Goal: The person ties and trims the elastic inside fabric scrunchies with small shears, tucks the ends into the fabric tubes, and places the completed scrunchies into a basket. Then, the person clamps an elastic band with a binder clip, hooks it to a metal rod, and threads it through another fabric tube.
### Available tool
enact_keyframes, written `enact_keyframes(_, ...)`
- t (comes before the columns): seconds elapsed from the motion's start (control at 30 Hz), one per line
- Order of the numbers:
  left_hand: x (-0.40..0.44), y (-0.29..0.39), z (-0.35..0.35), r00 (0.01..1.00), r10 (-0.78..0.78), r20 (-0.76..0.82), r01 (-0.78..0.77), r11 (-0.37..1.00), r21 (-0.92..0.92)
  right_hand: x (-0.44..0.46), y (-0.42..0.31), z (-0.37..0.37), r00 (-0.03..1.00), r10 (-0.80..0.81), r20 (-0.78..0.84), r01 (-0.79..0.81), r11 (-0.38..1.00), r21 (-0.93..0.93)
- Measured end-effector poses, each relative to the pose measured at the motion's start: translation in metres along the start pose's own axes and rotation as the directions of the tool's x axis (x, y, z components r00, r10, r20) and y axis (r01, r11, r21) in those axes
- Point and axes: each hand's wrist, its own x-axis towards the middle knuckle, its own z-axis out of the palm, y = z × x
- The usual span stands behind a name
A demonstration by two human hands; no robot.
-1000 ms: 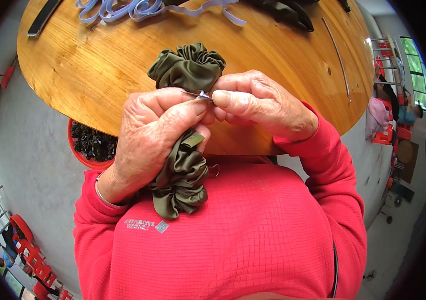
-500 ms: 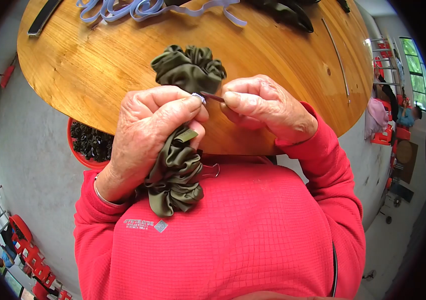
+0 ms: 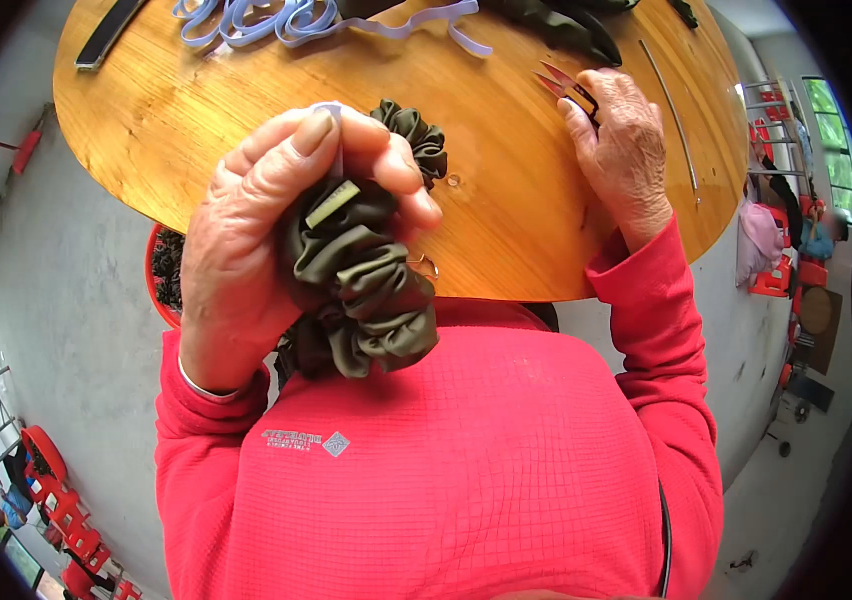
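Pinched between thumb and fingers, my left hand (image 3: 266, 210) holds a light elastic band (image 3: 335, 130) that runs into a ruched dark green fabric piece (image 3: 366, 275). A small pale green label (image 3: 332, 204) shows on the fabric. Part of the green fabric (image 3: 412, 136) lies beyond my left fingers, over the table. My right hand (image 3: 621, 145) is at the right side of the table, its fingers on small scissors (image 3: 574, 93) with a dark handle. The scissors' blades point up and left, slightly apart.
Pale blue elastic (image 3: 291, 22) lies coiled at the round wooden table's (image 3: 516, 215) far side, beside dark fabric (image 3: 571, 28). A thin rod (image 3: 670, 115) lies at the right, a black strip (image 3: 109, 35) at the upper left. Below the left edge stands a red basin (image 3: 153, 290) of dark pieces.
My right hand has moved away from my left, to the right and up, with the scissors. My left hand has lifted the green fabric and elastic up.
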Motion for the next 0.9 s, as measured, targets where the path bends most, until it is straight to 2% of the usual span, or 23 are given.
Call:
enact_keyframes(0.03,0.003,-0.002,-0.015,0.989,0.009,0.146,-0.001,0.998,-0.055,0.002,0.000,-0.003,0.987,-0.098,-0.127,0.094,0.995,-0.040)
enact_keyframes(0.1,0.003,-0.001,-0.013,0.990,0.044,0.134,-0.049,0.998,0.028,0.005,-0.019,-0.020,0.994,-0.079,-0.080,0.100,0.941,0.323)
enact_keyframes(0.13,0.003,-0.001,-0.012,0.990,0.059,0.131,-0.069,0.995,0.071,0.005,-0.033,-0.031,0.996,-0.073,-0.056,0.091,0.866,0.491)
enact_keyframes(0.2,0.005,-0.007,-0.002,0.974,0.157,0.164,-0.178,0.977,0.120,0.002,-0.063,-0.050,0.982,-0.026,0.185,-0.147,0.502,0.852)
enact_keyframes(0.27,0.004,-0.013,0.009,0.955,0.252,0.157,-0.276,0.948,0.158,0.003,-0.079,-0.061,0.957,-0.141,0.253,-0.172,0.427,0.888)
enact_keyframes(0.33,0.003,-0.016,0.014,0.941,0.270,0.205,-0.313,0.923,0.222,0.004,-0.092,-0.072,0.937,-0.227,0.266,-0.117,0.514,0.850)
enact_keyframes(0.4,0.002,-0.019,0.017,0.903,0.310,0.297,-0.400,0.860,0.318,0.004,-0.104,-0.080,0.967,-0.155,0.200,-0.044,0.674,0.738)
enact_keyframes(0.47,-0.001,-0.016,0.016,0.902,0.277,0.331,-0.382,0.869,0.314,-0.002,-0.101,-0.067,0.970,-0.122,0.209,-0.112,0.538,0.836)
enact_keyframes(0.53,-0.003,-0.014,0.012,0.907,0.229,0.353,-0.332,0.904,0.268,-0.005,-0.094,-0.066,0.914,-0.132,0.384,-0.372,0.107,0.922)
enact_keyframes(0.57,-0.002,-0.014,0.010,0.885,0.233,0.402,-0.356,0.896,0.265,-0.002,-0.091,-0.073,0.833,-0.154,0.531,-0.552,-0.165,0.817)
enact_keyframes(0.6,-0.005,-0.015,0.012,0.889,0.233,0.395,-0.352,0.898,0.263,-0.001,-0.087,-0.080,0.730,-0.218,0.648,-0.670,-0.416,0.615)
enact_keyframes(0.63,-0.007,-0.015,0.014,0.892,0.234,0.388,-0.350,0.899,0.263,-0.004,-0.075,-0.077,0.675,-0.352,0.649,-0.729,-0.454,0.512)
enact_keyframes(0.67,-0.010,-0.016,0.016,0.895,0.235,0.380,-0.347,0.901,0.260,-0.010,-0.066,-0.062,0.725,-0.423,0.543,-0.682,-0.545,0.487)
enact_keyframes(0.7,-0.012,-0.018,0.016,0.892,0.248,0.378,-0.364,0.890,0.275,-0.015,-0.064,-0.058,0.735,-0.415,0.536,-0.666,-0.588,0.459)
enact_keyframes(0.77,-0.010,-0.024,0.014,0.810,0.316,0.494,-0.507,0.801,0.318,-0.020,-0.066,-0.061,0.706,-0.373,0.603,-0.661,-0.654,0.369)
enact_keyframes(0.83,-0.007,-0.021,0.013,0.736,0.339,0.587,-0.632,0.653,0.416,-0.021,-0.076,-0.065,0.598,-0.308,0.740,-0.664,-0.708,0.241)
enact_keyframes(0.9,-0.004,-0.025,0.012,0.665,0.439,0.604,-0.745,0.452,0.491,-0.022,-0.076,-0.053,0.650,-0.246,0.719,-0.650,-0.669,0.359)
